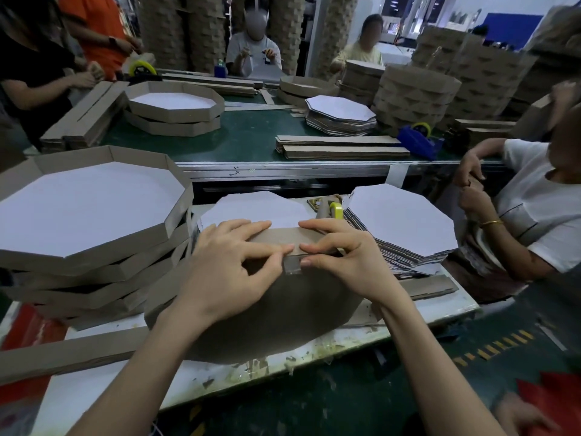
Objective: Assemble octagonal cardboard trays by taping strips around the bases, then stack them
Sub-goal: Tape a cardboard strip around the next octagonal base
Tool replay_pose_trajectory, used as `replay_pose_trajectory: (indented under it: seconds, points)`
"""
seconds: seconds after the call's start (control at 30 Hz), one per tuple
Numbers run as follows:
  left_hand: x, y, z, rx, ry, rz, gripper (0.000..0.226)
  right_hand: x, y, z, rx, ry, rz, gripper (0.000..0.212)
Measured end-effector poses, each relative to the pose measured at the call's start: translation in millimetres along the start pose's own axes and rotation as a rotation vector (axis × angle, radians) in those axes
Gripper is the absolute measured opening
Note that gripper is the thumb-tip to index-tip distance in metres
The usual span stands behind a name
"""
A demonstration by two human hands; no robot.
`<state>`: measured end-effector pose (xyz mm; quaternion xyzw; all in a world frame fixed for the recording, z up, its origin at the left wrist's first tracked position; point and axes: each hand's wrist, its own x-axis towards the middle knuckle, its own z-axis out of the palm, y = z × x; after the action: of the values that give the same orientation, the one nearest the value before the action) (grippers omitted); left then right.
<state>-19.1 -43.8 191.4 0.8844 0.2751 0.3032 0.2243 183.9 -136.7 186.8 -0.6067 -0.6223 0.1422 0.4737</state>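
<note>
Head view: tray base (251, 316) sat tilted at centre frame on the white table (408, 319), brown underside toward me, white face away. The strip (276, 236) ran along its raised far edge.

Left hand (226, 265) gripped the strip, fingers over the top, thumb on the near side at the clear tape piece (292, 265). Right hand (342, 262) gripped the strip likewise, thumb pressed flat on the tape. I read both hands as narrow, thumbs almost meeting.

Finished tray stack (88, 212) at left of frame, just beside the base. Flat base stack (402, 221) at right. Yellow tape dispenser (334, 210) behind the right hand. Loose strip (63, 354) at lower left.
</note>
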Motion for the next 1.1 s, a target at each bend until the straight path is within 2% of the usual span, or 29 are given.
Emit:
replay_pose_trajectory:
  seconds: [0.1,0.43,0.5,0.63,0.67,0.73,0.8,0.9,1.0,1.1]
  points:
    - [8.0,8.6,6.0,0.075,0.050,-0.026,0.034,-0.1,2.4,-1.0,-0.002,-0.002,-0.014,0.024]
    - [7.3,-3.8,16.5,0.352,0.140,0.165,0.044,0.5,3.6,0.6,0.007,0.016,-0.010,0.021]
    - [8.0,-4.5,15.1,0.403,0.123,0.163,0.052,0.5,2.7,1.2,0.007,0.014,-0.008,0.023]
    - [8.4,2.0,12.7,0.654,-0.125,0.026,0.094,-0.8,0.2,1.8,-0.003,0.004,-0.001,0.027]
    - [11.0,5.4,13.9,0.705,-0.131,0.019,0.097,-0.4,0.3,1.2,-0.012,-0.006,-0.014,0.028]
    - [20.4,17.6,18.2,0.673,-0.084,0.061,0.097,0.7,-0.2,-0.3,0.009,-0.043,-0.052,0.029]
    - [33.9,29.1,26.1,0.575,-0.122,0.093,0.099,3.7,1.2,-1.7,0.019,-0.073,-0.079,0.026]
    - [43.6,32.9,33.5,0.511,-0.181,0.060,0.108,6.1,9.2,-6.0,0.040,-0.088,0.056,0.022]
    - [35.3,27.6,25.6,0.524,-0.109,0.085,0.105,8.9,15.8,-17.3,0.044,-0.140,0.256,0.021]
    - [17.5,20.9,6.8,0.432,0.045,0.123,0.089,15.9,13.4,-30.5,-0.087,-0.262,0.279,0.024]
